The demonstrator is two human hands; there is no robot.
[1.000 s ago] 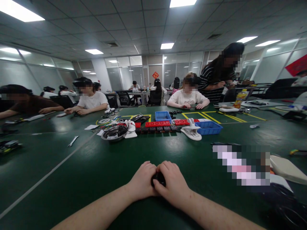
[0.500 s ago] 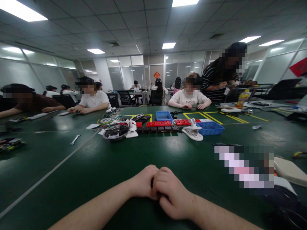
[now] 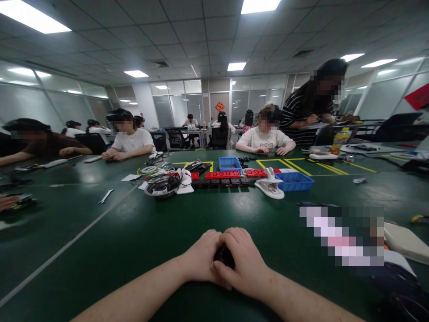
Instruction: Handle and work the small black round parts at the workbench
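Low over the near part of the green table, my left hand (image 3: pixel 201 259) and my right hand (image 3: pixel 247 261) meet around a small, glossy black object (image 3: pixel 224 256). Only its dark, rounded face shows between thumb and fingers, so its kind cannot be made out. My left hand curls around its left side, fingers mostly hidden. The right hand arches over it from the other side, fingertips at the top and thumb across the front.
Across the table (image 3: pixel 161 241) lie red socket strips (image 3: pixel 223 174), a bowl of cables (image 3: pixel 162 187), a white clamp (image 3: pixel 270 184) and blue bins (image 3: pixel 295 181). A wrench (image 3: pixel 106 196) rests at left, a blurred-out item (image 3: pixel 342 235) at right. Several people sit around.
My right hand has lifted and opened its fingers slightly, uncovering the black object that was nearly hidden before. At far left, a person's hand has come in beside some parts.
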